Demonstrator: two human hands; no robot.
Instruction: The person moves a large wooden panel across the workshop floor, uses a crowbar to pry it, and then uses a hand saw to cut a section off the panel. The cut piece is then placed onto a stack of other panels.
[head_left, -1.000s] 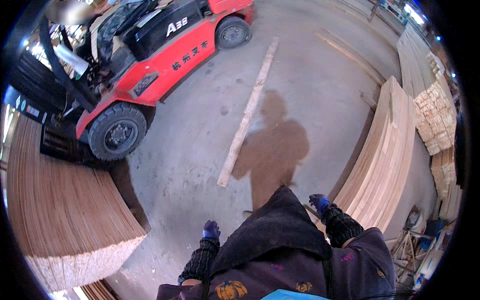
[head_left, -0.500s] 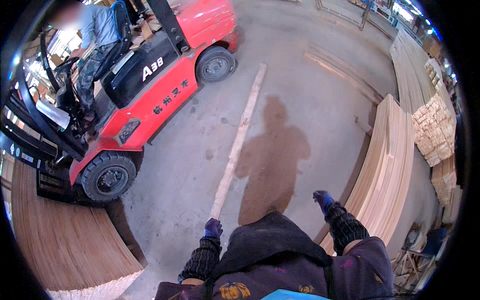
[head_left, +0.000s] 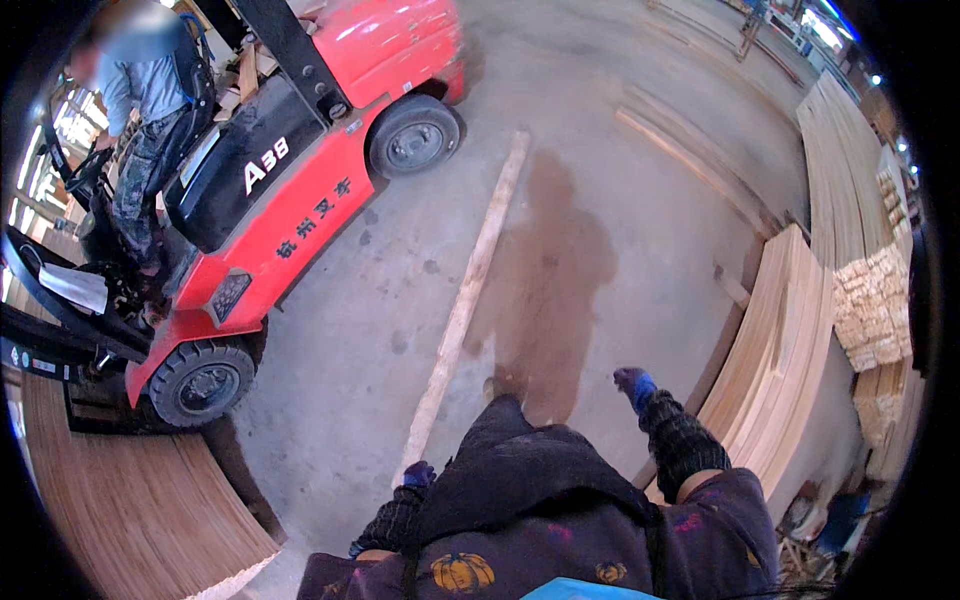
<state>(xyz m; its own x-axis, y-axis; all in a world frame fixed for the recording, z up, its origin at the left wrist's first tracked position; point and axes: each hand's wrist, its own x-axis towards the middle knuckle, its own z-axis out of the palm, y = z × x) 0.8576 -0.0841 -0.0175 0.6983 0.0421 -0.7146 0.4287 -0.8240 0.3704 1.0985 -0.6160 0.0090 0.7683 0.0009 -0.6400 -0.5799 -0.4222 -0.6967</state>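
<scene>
A purple-blue glove covers my left hand (head_left: 418, 475), low in front of me, its back toward the view and its fingers hidden. Beside that hand, a long narrow wooden beam (head_left: 463, 310) runs away across the floor, its near end lost behind the glove and knitted sleeve. Whether the hand touches the beam, I cannot tell. My right hand (head_left: 634, 386), gloved alike, hangs out to the right over the floor. Its fingers are curled together, with nothing visible in them. The closest thing to it is the pile of long boards (head_left: 765, 370) on my right.
A red forklift (head_left: 315, 215) with a seated person (head_left: 150, 110) fills the left side. Below its front is a stack of wood sheets (head_left: 140, 490). Taller bundles of strips (head_left: 870, 305) stand far right. Thin lumber (head_left: 690, 160) lies on the floor ahead.
The forklift, sheet stack and boards on the right sit lower in view. The left hand has dropped slightly down and left; the right has shifted a little left. A shoe tip now shows.
</scene>
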